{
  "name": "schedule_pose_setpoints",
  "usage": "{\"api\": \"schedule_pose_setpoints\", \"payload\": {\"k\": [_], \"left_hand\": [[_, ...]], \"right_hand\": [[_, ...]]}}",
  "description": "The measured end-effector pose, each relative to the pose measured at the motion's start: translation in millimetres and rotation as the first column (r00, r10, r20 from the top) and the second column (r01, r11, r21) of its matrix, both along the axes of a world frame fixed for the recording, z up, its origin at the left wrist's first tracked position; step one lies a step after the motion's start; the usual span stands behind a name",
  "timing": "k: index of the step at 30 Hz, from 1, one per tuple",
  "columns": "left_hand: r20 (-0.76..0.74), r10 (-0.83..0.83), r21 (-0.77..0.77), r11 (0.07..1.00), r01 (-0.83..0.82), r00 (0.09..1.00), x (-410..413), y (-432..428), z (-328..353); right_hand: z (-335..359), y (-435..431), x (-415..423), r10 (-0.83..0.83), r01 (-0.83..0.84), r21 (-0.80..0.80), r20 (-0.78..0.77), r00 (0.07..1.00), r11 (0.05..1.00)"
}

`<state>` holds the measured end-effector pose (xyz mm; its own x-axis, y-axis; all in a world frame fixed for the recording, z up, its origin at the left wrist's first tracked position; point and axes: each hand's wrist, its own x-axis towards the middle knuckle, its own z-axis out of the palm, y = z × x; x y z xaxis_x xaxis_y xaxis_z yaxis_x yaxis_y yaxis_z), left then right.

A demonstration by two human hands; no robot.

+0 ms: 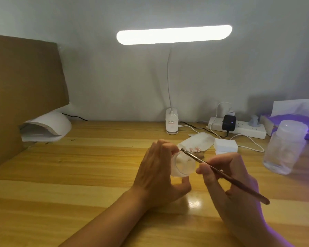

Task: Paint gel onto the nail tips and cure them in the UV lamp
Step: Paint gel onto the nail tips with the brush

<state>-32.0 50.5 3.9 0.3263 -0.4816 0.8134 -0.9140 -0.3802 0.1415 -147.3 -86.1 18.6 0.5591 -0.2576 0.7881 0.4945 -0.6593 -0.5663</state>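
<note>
Grip, left hand (pixel 155 172): fingers and thumb closed around a small translucent jar (pixel 183 164), tilted so that its open mouth faces the right hand; the fingers curl over the upper edge, the thumb supports the lower edge. Grip, right hand (pixel 227 179): thumb and fingers pinched shut on the shaft of a thin brown brush (pixel 227 177); the brush tip lies at the upper rim of the jar, the tail end points toward the right, away from the jar.

Reference landmark: the jar. Just beyond it, on the wooden table (pixel 64 175), two pink nail tips (pixel 194 149) stand on a small holder; whether gel is on them cannot be determined. Behind the nail tips lies a white pouch (pixel 198 139); to the right of the nail tips sits a white block (pixel 226 145). Far left of the jar, against a cardboard panel (pixel 25 90), stands the white UV lamp (pixel 48 126), its opening facing forward. Directly beyond the jar, at the wall, a clip-on desk lamp (pixel 173 34) is lit. Beyond and right of the jar lies a white power strip (pixel 239 130) with a black adapter plugged in; further right stands a large clear lidded container (pixel 284 147), well apart from the jar.
</note>
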Motion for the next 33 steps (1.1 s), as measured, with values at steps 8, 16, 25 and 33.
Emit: {"api": "schedule_pose_setpoints", "payload": {"k": [8, 16, 25, 33], "left_hand": [[-0.032, -0.006, 0.047, 0.999, 0.008, 0.999, 0, 1, 1], [-0.022, -0.051, 0.054, 0.997, 0.052, 0.998, -3, 0, 3], [-0.009, -0.049, 0.062, 0.997, 0.050, 0.999, -3, 1, 3], [0.005, -0.018, 0.042, 0.999, 0.018, 1.000, -3, 0, 1]], "right_hand": [[0, -1, 2, -0.036, 0.037, -0.051, 0.024, 0.999, 0.998], [-9, -4, 9, -0.072, 0.061, -0.158, -0.068, 0.995, 0.986], [-11, -7, 10, -0.064, 0.051, -0.157, -0.076, 0.995, 0.986], [-7, -5, 7, -0.020, 0.019, -0.139, -0.005, 1.000, 0.990]]}}
